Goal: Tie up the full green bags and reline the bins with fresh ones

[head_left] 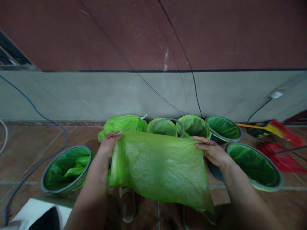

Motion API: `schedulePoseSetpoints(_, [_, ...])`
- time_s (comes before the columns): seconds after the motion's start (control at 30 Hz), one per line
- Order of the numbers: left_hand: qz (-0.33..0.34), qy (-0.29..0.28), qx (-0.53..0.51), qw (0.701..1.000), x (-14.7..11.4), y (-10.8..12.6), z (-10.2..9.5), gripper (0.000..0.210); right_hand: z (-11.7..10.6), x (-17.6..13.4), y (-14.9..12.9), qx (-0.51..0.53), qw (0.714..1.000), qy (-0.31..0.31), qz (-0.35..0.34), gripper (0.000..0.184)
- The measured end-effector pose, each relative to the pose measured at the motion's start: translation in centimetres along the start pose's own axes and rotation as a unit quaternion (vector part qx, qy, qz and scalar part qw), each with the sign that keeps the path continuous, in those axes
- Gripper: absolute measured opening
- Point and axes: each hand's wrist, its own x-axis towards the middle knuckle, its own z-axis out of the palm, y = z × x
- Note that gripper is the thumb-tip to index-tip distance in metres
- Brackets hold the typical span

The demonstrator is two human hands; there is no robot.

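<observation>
A translucent green plastic bag [160,166] hangs stretched between my two hands, in front of my feet. My left hand [110,142] pinches its upper left corner. At the upper right corner, my right hand [211,148] grips the edge between thumb and fingers. Behind the bag, partly hidden by it, stand a bin lined in green [195,126] and a loose grey ring [183,127] beside it. A full green bag [124,123] with a white tie lies against the wall, just beyond my left hand.
A lined bin [66,190] stands at left with crumpled green plastic inside. Two more lined bins [224,139] [254,185] are at right, near a red dustpan [273,156] and a broom [271,128]. A blue hose [35,108] crosses the floor at left; a white surface [28,212] sits lower left.
</observation>
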Motion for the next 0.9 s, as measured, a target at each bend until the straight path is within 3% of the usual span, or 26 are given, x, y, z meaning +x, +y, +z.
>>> schedulePoseSetpoints(0.07, [0.018, 0.034, -0.018, 0.999, 0.2, 0.1, 0.0, 0.057, -0.1, 0.1, 0.1, 0.014, 1.0, 0.008, 0.007, 0.047])
schedulePoseSetpoints(0.13, [0.025, 0.033, -0.034, 0.999, 0.2, 0.3, 0.1, 0.066, -0.1, 0.1, 0.1, 0.025, 1.0, 0.007, 0.014, 0.048])
schedulePoseSetpoints(0.37, [0.023, -0.038, -0.044, 0.998, -0.9, 1.7, -0.1, 0.054, 0.0, -0.6, -0.5, -0.018, 0.999, -0.049, 0.01, 0.063])
schedulePoseSetpoints(0.57, [0.058, -0.135, 0.009, 0.989, -1.5, 1.7, -0.5, 0.045, -0.7, 0.6, 1.4, -0.124, 0.992, -0.001, -0.008, 0.052])
schedulePoseSetpoints(0.73, [0.093, -0.191, 0.148, 0.966, -1.1, 0.8, -0.1, 0.047, -2.2, 2.4, 2.7, -0.325, 0.94, 0.103, -0.029, 0.035])
schedulePoseSetpoints(0.9, [0.165, -0.118, 0.337, 0.919, -0.3, -0.3, 0.6, 0.037, -2.6, 2.9, 2.3, -0.467, 0.876, 0.115, -0.042, 0.028])
